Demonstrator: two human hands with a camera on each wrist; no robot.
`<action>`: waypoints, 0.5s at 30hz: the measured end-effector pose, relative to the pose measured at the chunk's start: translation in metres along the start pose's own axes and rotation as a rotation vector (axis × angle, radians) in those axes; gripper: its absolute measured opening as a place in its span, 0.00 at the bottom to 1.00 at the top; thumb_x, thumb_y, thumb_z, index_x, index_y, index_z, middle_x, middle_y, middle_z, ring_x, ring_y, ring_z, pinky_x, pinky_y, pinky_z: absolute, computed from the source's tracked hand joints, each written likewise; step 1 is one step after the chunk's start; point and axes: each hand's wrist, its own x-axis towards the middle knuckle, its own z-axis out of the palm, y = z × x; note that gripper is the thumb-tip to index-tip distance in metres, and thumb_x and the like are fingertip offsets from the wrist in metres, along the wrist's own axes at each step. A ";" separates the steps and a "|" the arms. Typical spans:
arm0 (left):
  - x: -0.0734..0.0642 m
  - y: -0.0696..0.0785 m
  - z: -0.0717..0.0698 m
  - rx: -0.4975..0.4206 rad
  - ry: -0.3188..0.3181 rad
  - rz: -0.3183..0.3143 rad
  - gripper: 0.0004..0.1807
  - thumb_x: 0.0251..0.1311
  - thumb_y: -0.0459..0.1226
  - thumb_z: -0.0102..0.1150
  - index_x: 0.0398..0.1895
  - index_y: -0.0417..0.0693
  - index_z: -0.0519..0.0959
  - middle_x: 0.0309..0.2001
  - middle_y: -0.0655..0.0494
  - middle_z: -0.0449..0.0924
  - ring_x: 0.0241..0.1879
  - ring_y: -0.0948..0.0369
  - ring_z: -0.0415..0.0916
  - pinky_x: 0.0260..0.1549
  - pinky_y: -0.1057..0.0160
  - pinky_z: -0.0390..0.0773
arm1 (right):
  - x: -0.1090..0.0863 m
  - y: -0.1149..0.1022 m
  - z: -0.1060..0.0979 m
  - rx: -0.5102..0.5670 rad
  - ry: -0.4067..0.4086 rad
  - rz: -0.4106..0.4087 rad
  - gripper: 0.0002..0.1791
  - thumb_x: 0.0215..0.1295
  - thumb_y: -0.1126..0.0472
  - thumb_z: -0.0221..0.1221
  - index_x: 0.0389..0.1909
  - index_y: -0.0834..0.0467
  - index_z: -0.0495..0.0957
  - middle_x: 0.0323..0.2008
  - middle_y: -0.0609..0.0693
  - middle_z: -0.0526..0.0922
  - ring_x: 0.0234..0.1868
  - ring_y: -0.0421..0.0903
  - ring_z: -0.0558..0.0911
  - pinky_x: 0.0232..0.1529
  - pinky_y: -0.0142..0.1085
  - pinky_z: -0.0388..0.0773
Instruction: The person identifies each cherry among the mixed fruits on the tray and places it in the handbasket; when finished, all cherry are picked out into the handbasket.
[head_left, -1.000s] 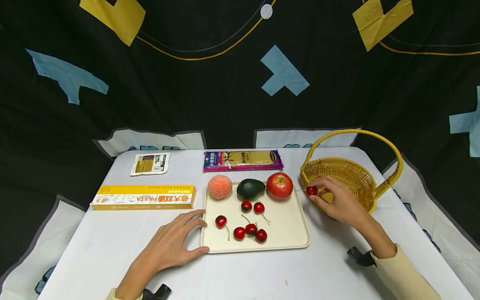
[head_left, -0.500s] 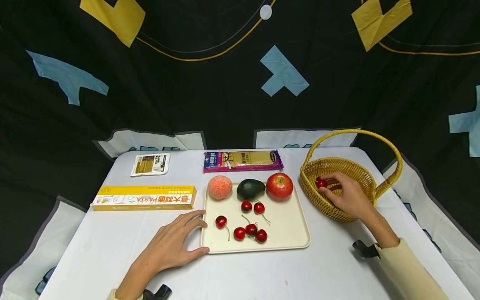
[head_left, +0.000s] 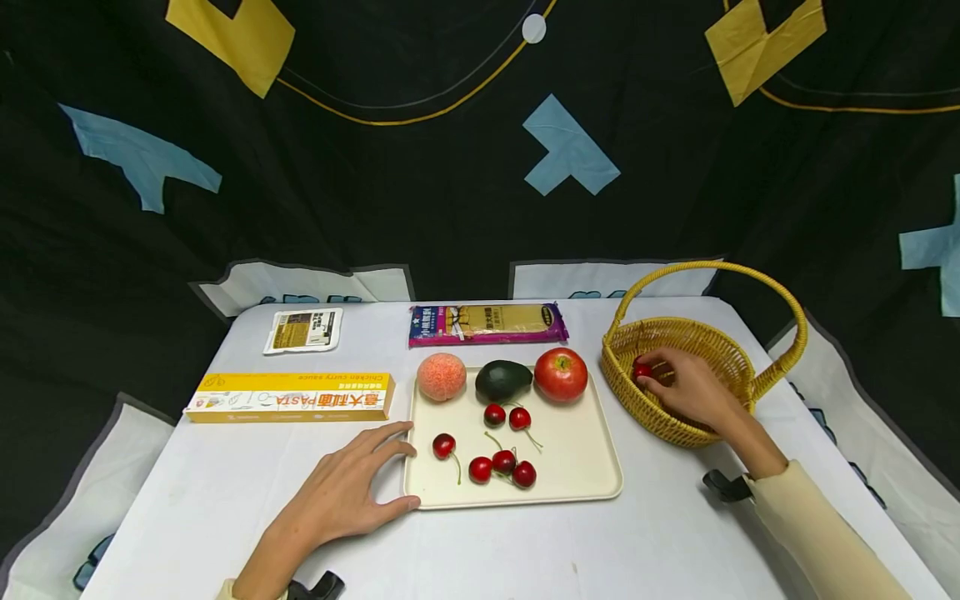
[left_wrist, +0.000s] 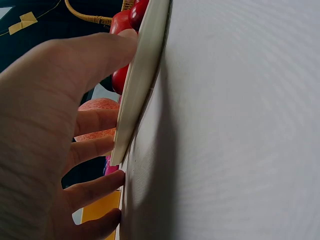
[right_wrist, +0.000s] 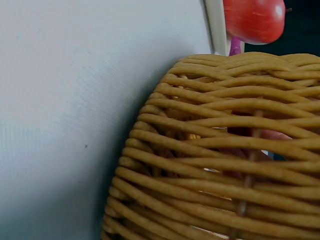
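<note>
My right hand [head_left: 686, 387] reaches down inside the yellow wicker basket [head_left: 742, 350], a red cherry [head_left: 642, 370] between its thumb and fingertips. In the right wrist view the woven wall of the basket [right_wrist: 215, 145] hides most of that hand. At the tray's left side, my left hand [head_left: 341, 483] rests with thumb and fingertips spread along the cream tray [head_left: 577, 467]. The left wrist view shows its thumb and fingers at the tray's edge [left_wrist: 142, 65]. Several cherries [head_left: 503, 461] with stems lie on the tray, below a dark green avocado [head_left: 502, 381].
A red apple [head_left: 560, 374] and a rough pinkish-orange round fruit [head_left: 441, 377] sit at the tray's back corners. Behind lies a purple-edged pasta packet [head_left: 487, 323]. Left are a yellow pasta box [head_left: 291, 397] and a white pouch [head_left: 303, 331]. The basket's tall handle [head_left: 787, 321] arches overhead.
My right hand has carried the cherry from the basket's left rim rightward and down into the basket. My left hand has stayed at the tray's edge.
</note>
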 end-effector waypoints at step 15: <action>0.000 0.001 -0.001 -0.002 -0.007 -0.005 0.29 0.54 0.66 0.75 0.56 0.69 0.83 0.77 0.64 0.72 0.74 0.55 0.72 0.53 0.44 0.84 | 0.009 0.013 0.006 -0.092 -0.016 -0.035 0.16 0.69 0.64 0.71 0.55 0.63 0.84 0.47 0.58 0.88 0.42 0.51 0.85 0.44 0.50 0.84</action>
